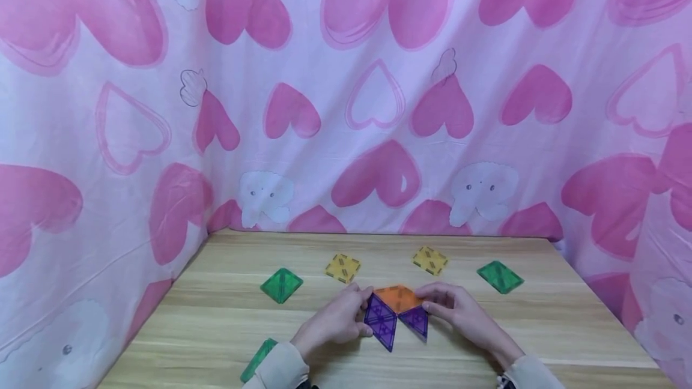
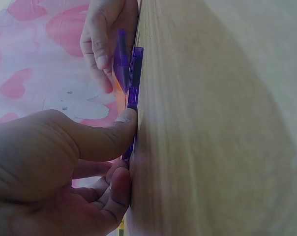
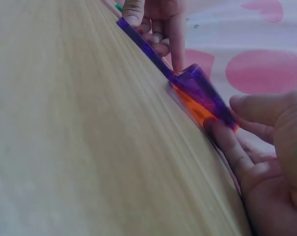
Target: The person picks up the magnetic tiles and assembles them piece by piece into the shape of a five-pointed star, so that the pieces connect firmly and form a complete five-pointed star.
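A joined piece of translucent magnetic tiles lies in the middle of the table, between both hands. Its back part is orange [image 1: 397,298]; purple tiles [image 1: 381,320] join it at the left, and a purple triangle tile [image 1: 415,320] at the right. My left hand [image 1: 340,316] pinches the left purple tiles between thumb and fingers, low against the tabletop. With my right hand [image 1: 459,311] I hold the right end, fingers at the orange tile [image 3: 195,105] and thumb by the purple triangle [image 3: 202,88]. That triangle tilts up from the table in the right wrist view.
On the wooden table [image 1: 216,311], two yellow tile squares [image 1: 343,268] stand behind the piece. Green tile diamonds lie at the left [image 1: 281,285] and right [image 1: 500,277]. Another green tile [image 1: 259,358] is partly behind my left sleeve. A pink heart-print curtain [image 1: 346,137] surrounds the table.
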`<state>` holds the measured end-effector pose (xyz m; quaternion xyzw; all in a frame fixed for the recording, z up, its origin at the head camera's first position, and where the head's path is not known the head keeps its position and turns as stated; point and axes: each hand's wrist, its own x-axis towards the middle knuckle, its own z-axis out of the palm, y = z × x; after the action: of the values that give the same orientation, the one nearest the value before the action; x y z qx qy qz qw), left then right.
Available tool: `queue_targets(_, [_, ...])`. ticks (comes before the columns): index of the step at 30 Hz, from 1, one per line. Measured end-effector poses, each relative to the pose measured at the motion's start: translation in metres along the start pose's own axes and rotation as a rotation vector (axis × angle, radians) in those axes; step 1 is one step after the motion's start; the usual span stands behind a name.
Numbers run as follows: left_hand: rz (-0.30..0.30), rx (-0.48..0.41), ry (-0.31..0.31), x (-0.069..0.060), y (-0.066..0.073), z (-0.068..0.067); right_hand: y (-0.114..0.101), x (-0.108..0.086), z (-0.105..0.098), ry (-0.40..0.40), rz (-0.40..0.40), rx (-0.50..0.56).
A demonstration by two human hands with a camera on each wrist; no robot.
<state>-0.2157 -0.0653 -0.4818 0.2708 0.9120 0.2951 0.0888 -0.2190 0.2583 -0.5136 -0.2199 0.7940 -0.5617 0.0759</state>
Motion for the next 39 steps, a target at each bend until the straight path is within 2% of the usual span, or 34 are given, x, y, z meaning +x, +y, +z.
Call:
queue_targets(6, [-0.02, -0.032, -0.002, -0.002, -0.001, 0.0, -0.003, 0.001, 0.002, 0.012, 0.102, 0.104])
queue_targets(11, [0.006, -0.027, 0.0, -0.003, 0.001, -0.001, 0.001, 0.0, 0.002, 0.034, 0.137, 0.178])
queue_targets(16, [0.066, 0.011, -0.001, -0.001, -0.001, 0.001, 0.003, -0.002, 0.004, 0.062, 0.142, 0.213])
queue_targets(20, [0.083, 0.046, 0.011, 0.001, 0.001, 0.002, 0.001, -0.002, 0.007, 0.064, 0.129, 0.243])
queue_targets(24, [0.096, 0.05, 0.034, 0.002, 0.003, 0.002, 0.0, 0.0, 0.01, 0.032, 0.125, 0.303])
queue_targets(27, [0.101, 0.039, 0.052, 0.003, 0.004, 0.003, 0.0, 0.001, 0.012, -0.004, 0.122, 0.304])
queue_targets(32, [0.087, 0.006, 0.05, 0.003, 0.003, 0.003, 0.001, 0.002, 0.016, -0.041, 0.08, 0.258])
queue_targets(37, [0.077, -0.079, 0.048, 0.003, 0.002, 0.001, 0.001, 0.003, 0.021, -0.026, 0.0, 0.066])
queue_targets(39, [0.078, -0.084, 0.054, 0.003, 0.002, 0.0, 0.001, 0.003, 0.023, -0.001, -0.029, -0.037])
